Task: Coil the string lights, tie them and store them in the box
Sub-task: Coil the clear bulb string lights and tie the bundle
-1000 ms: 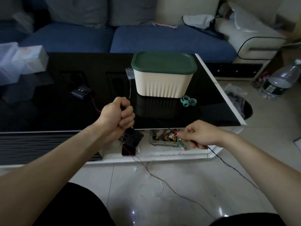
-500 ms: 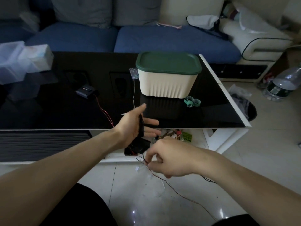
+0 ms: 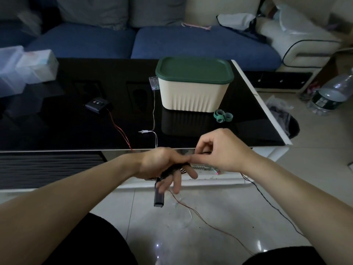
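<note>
My left hand [image 3: 162, 165] lay with fingers spread, dark turns of the string lights [image 3: 172, 170] wrapped across them and a black battery pack [image 3: 159, 197] hanging below. My right hand [image 3: 219, 152] pinched the wire just beside the left fingertips. Loose strands trailed over the floor [image 3: 229, 217]. On the bench [image 3: 57, 131] beyond stood the box [image 3: 193, 92], lid closed, with green ties [image 3: 222, 116] beside it.

Seeing one box [image 3: 193, 92] sitting on one table [image 3: 57, 131]. Two hands showing: left [image 3: 162, 165], right [image 3: 219, 150]. Three battery packs [image 3: 98, 105] [image 3: 154, 83] [image 3: 159, 196], two green ties [image 3: 222, 116], one bottle [image 3: 332, 94].
</note>
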Demonstrator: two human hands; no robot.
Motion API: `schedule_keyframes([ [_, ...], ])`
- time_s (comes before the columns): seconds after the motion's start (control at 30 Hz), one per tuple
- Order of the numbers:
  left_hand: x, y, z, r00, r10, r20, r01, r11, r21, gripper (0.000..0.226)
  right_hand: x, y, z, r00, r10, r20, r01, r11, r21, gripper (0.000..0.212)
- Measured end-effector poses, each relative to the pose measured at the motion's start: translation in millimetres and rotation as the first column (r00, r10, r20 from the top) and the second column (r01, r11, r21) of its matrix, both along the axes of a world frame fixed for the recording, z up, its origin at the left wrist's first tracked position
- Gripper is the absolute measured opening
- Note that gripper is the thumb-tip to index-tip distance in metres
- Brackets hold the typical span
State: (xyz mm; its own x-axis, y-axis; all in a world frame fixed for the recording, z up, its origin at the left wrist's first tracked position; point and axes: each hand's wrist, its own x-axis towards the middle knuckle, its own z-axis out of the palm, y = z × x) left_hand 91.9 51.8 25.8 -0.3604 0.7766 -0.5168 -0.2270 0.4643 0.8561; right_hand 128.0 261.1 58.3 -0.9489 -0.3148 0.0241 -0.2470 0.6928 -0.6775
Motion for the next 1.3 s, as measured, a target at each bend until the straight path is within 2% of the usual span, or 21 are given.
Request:
schedule_keyframes([
  [0.03,0,1,0,0.999,0.013,-0.03,-0.012,1.0,0.027,0.051,-3,3,-3,0.999,-0.028,0.024,0.028,1.0,-0.004,0.027],
  [0.1,-1,1,-2,0.996,0.082,-0.024,-0.081,0.995,0.056,0.044,-8,11,-8,0.996,-0.058,0.062,0.058,0.998,0.002,0.026],
  [0.23,-6,-3,3,0.961,0.212,0.18,-0.232,0.967,0.104,0.038,-13,24,-12,0.99,-0.072,0.125,0.069,0.997,0.033,0.025],
  [0.3,-8,-6,5,0.906,0.293,0.304,-0.34,0.933,0.116,0.039,-15,28,-14,0.98,-0.102,0.172,0.094,0.994,0.051,0.03],
  [0.43,-12,-10,9,0.77,0.456,0.446,-0.578,0.795,0.185,0.042,-14,34,-23,0.944,-0.116,0.308,0.062,0.982,0.178,0.045],
  [0.67,-16,-11,16,0.534,0.685,0.497,-0.845,0.455,0.282,0.044,-11,25,-31,0.897,-0.169,0.407,0.062,0.963,0.263,0.059],
  [0.73,-18,-12,18,0.457,0.737,0.498,-0.889,0.365,0.275,0.041,-6,18,-34,0.89,-0.149,0.43,0.035,0.964,0.262,0.056],
  [0.8,-19,-13,20,0.397,0.781,0.482,-0.916,0.306,0.26,0.038,-1,10,-38,0.888,-0.11,0.446,0.03,0.983,0.183,0.051],
  [0.9,-20,-13,21,0.349,0.826,0.443,-0.932,0.26,0.25,0.037,4,-4,-40,0.934,-0.068,0.351,0.037,0.995,0.095,0.037],
  [1.0,-22,-11,20,0.309,0.85,0.427,-0.944,0.219,0.249,0.04,9,-16,-33,0.964,0.019,0.264,-0.051,0.992,0.114,0.03],
  [1.07,-23,-8,20,0.301,0.84,0.451,-0.948,0.213,0.236,0.044,15,-24,-25,0.956,0.102,0.274,-0.153,0.974,0.169,0.029],
  [1.17,-20,1,21,0.357,0.82,0.447,-0.932,0.284,0.225,0.045,27,-41,-16,0.941,0.226,0.253,-0.285,0.931,0.228,0.025],
  [1.23,-16,6,20,0.429,0.8,0.419,-0.903,0.374,0.211,0.043,34,-49,-13,0.939,0.278,0.204,-0.325,0.912,0.251,0.022],
  [1.3,-11,12,20,0.536,0.767,0.353,-0.844,0.502,0.191,0.038,37,-51,-9,0.939,0.306,0.156,-0.335,0.916,0.222,0.025],
])
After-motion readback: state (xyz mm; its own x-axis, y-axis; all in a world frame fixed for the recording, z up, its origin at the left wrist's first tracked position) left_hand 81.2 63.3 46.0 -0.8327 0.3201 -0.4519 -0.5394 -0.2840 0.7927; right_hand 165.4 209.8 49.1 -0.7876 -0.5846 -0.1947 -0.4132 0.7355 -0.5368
